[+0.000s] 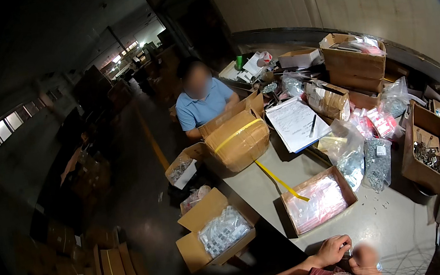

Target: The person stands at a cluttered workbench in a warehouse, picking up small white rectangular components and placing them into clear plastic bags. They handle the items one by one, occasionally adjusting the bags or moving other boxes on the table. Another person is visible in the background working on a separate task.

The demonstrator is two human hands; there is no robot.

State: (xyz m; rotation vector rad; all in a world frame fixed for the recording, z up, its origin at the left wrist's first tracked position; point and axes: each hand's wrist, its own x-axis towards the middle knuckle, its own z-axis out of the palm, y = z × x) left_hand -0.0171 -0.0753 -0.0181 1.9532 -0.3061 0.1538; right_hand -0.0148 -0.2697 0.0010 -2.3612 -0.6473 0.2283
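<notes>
Close to the table's front edge, my left hand [330, 250] is closed, its thumb and fingers pinched together around something small and shiny that I cannot make out. Right beside it is my right hand [363, 264]; a blur covers part of it, so its fingers are hard to read. Just beyond both hands lies a shallow cardboard box [347, 183] filled with flat, clear plastic packets [318, 202]. Small screws [381, 199] are scattered on the grey table [405, 216] to the right of that box.
A person in a blue shirt [205, 103] sits across, behind a taped carton [239, 140]. Clipboard papers [298, 122], a bag of screws [378, 162] and a box of metal parts [423, 134] crowd the table. An open carton [193, 251] of packets stands left of the table.
</notes>
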